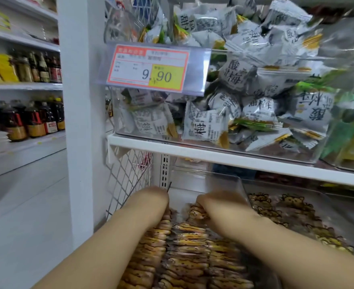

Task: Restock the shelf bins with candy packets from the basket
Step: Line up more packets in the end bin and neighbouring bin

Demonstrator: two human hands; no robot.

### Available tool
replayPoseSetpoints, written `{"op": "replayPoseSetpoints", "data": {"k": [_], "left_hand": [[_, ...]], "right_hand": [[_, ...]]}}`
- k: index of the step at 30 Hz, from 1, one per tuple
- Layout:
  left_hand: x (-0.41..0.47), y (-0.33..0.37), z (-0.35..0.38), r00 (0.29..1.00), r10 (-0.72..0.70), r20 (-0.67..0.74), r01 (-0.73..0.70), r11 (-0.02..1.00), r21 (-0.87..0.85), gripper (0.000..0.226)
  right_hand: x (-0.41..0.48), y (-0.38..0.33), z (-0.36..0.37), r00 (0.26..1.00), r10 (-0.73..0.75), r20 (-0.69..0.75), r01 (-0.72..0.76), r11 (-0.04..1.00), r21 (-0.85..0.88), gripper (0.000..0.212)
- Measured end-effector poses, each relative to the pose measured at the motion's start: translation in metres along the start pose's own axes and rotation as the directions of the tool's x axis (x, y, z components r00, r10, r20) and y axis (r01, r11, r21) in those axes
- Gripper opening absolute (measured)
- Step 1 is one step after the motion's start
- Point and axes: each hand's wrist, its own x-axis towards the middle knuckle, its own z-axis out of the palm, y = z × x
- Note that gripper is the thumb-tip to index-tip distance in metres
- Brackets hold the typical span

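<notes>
Down in the lower clear bin (224,180), yellow packets (188,243) lie in packed rows. My right hand (215,202) curls on a few of them at the back. My left hand (153,198) dips in by the left wall, fingers hidden, so I can't tell its grip. Above, on the white shelf (192,151), an upper bin (309,157) holds white packets (205,124), with a price tag (151,67) reading 9.90 on its front. Bottles (32,119) stand on the far-left shelves.
</notes>
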Motion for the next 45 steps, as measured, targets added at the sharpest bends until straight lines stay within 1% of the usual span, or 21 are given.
{"op": "replayPoseSetpoints", "data": {"k": [4, 8, 10, 17, 20, 28, 31, 34, 37, 38, 40, 41, 43, 45], "left_hand": [[-0.004, -0.007, 0.004, 0.996, 0.056, -0.068, -0.053, 0.998, 0.044, 0.033], [-0.007, -0.006, 0.003, 0.992, 0.087, -0.086, -0.080, 0.993, 0.084, 0.030], [-0.008, -0.006, 0.004, 0.992, 0.088, -0.089, -0.078, 0.991, 0.105, 0.031], [-0.010, -0.009, 0.012, 0.981, 0.113, -0.157, -0.099, 0.991, 0.092, 0.038], [-0.009, -0.010, 0.013, 0.981, 0.120, -0.152, -0.109, 0.991, 0.082, 0.041], [-0.005, -0.009, 0.013, 0.981, 0.108, -0.159, -0.099, 0.993, 0.065, 0.039], [-0.002, -0.010, 0.015, 0.982, 0.103, -0.157, -0.093, 0.993, 0.069, 0.037], [-0.001, -0.010, 0.016, 0.981, 0.103, -0.161, -0.090, 0.992, 0.087, 0.033], [-0.001, -0.011, 0.015, 0.984, 0.102, -0.143, -0.089, 0.992, 0.095, 0.032], [-0.001, -0.012, 0.015, 0.984, 0.106, -0.143, -0.093, 0.991, 0.091, 0.033], [-0.002, -0.012, 0.015, 0.984, 0.109, -0.144, -0.099, 0.992, 0.078, 0.033], [-0.003, -0.012, 0.014, 0.983, 0.108, -0.150, -0.098, 0.992, 0.074, 0.032], [-0.005, -0.012, 0.014, 0.979, 0.115, -0.166, -0.104, 0.992, 0.073, 0.030], [-0.008, -0.012, 0.015, 0.979, 0.114, -0.172, -0.103, 0.992, 0.068, 0.029]], "right_hand": [[-0.001, 0.000, 0.001, 1.000, -0.014, 0.002, 0.014, 1.000, 0.025, 0.019], [0.009, -0.002, 0.003, 0.999, -0.014, 0.040, 0.011, 0.998, 0.063, 0.023], [0.016, -0.004, 0.004, 0.998, -0.011, 0.055, 0.006, 0.996, 0.086, 0.021], [0.012, 0.008, 0.014, 0.996, 0.069, 0.056, -0.073, 0.995, 0.063, 0.015], [0.005, 0.013, 0.013, 0.997, 0.063, 0.038, -0.065, 0.996, 0.059, 0.015], [-0.010, 0.005, 0.004, 1.000, 0.006, 0.023, -0.007, 0.997, 0.070, 0.022], [-0.005, 0.001, 0.000, 1.000, 0.016, 0.018, -0.017, 0.998, 0.067, 0.023], [0.008, -0.005, 0.004, 0.998, 0.039, 0.052, -0.043, 0.997, 0.066, 0.025], [0.024, -0.013, 0.011, 0.994, 0.060, 0.093, -0.066, 0.996, 0.066, 0.019], [0.027, -0.013, 0.013, 0.990, 0.065, 0.123, -0.078, 0.992, 0.100, 0.017], [0.031, -0.008, 0.014, 0.980, 0.059, 0.188, -0.105, 0.964, 0.244, 0.018], [0.032, -0.003, 0.014, 0.976, 0.042, 0.212, -0.109, 0.943, 0.315, 0.024], [0.031, 0.010, 0.012, 0.959, -0.010, 0.284, -0.117, 0.897, 0.426, 0.049], [0.027, 0.019, 0.009, 0.918, -0.074, 0.389, -0.173, 0.808, 0.563, 0.065]]}}
